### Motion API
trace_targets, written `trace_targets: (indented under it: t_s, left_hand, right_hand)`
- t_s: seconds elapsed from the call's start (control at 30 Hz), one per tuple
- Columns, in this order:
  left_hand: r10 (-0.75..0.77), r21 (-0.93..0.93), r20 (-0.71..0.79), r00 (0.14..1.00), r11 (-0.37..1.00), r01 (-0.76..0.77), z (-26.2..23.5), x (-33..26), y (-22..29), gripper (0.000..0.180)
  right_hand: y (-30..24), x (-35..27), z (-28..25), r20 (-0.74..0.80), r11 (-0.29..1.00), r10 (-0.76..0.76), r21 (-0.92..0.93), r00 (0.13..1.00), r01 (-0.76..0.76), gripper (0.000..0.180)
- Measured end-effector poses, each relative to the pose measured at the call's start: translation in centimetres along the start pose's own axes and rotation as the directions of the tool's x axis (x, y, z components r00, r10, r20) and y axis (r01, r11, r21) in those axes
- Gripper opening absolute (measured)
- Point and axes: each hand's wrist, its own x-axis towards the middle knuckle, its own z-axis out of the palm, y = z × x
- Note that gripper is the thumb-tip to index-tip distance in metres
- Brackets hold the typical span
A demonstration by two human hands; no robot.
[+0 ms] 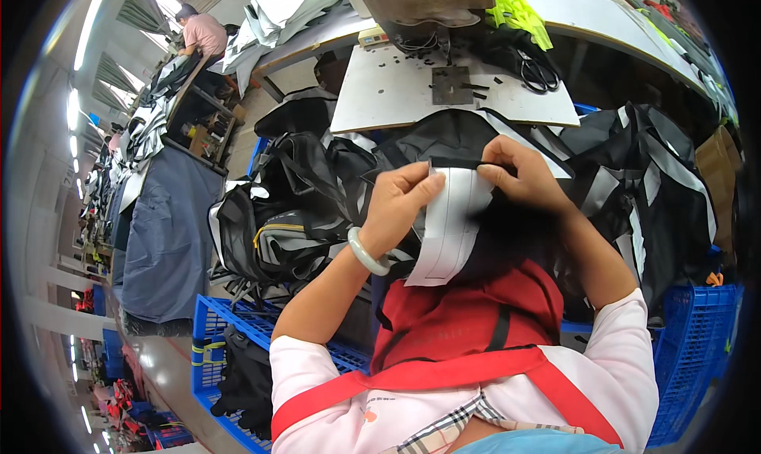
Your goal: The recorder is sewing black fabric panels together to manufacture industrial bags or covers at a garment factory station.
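Note:
Between my two hands hangs a white fabric panel with dark stitched lines and a black band along its top edge. My left hand pinches the panel's upper left corner between thumb and fingers. At the other end of the band, my right hand is closed on the black edge with thumb and forefinger. Dark fabric below my right hand is blurred and in shadow, so I cannot tell whether it joins the panel. The panel's lower end hangs over my red apron.
Ahead stands a white machine table with a metal plate, black scraps and scissors. Black-and-grey fabric pieces pile up left and right. Blue crates flank me. A person sits far left.

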Motion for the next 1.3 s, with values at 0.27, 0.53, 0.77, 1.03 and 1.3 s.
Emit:
trace_targets:
  t_s: [0.27,0.53,0.77,1.03,1.3]
  left_hand:
    - [0.005,-0.135,-0.122,0.993,0.991,-0.022,0.2,5.2,-2.1,0.017]
    - [-0.1,-0.229,-0.111,0.989,0.971,0.073,-1.6,10.4,-4.6,0.022]
    - [-0.307,-0.049,0.155,0.939,0.947,0.317,-1.4,14.7,-3.2,0.027]
    - [-0.34,-0.03,0.057,0.939,0.939,0.342,-2.8,21.6,-5.6,0.026]
    - [-0.372,-0.083,0.057,0.926,0.923,0.376,-4.2,22.7,-5.5,0.027]
  right_hand:
    - [1.0,3.1,-1.7,0.049,0.997,0.074,0.011,0.996,-0.074,0.026]
    - [3.5,5.6,-3.0,-0.029,0.998,0.055,-0.035,0.998,-0.056,0.026]
    - [8.4,10.0,-5.6,-0.237,0.992,-0.03,-0.126,0.971,-0.001,0.024]
    - [11.2,16.0,-8.3,-0.231,0.987,-0.05,-0.161,0.972,0.013,0.026]
    - [11.5,18.2,-7.5,-0.234,0.989,-0.003,-0.147,0.972,-0.033,0.023]
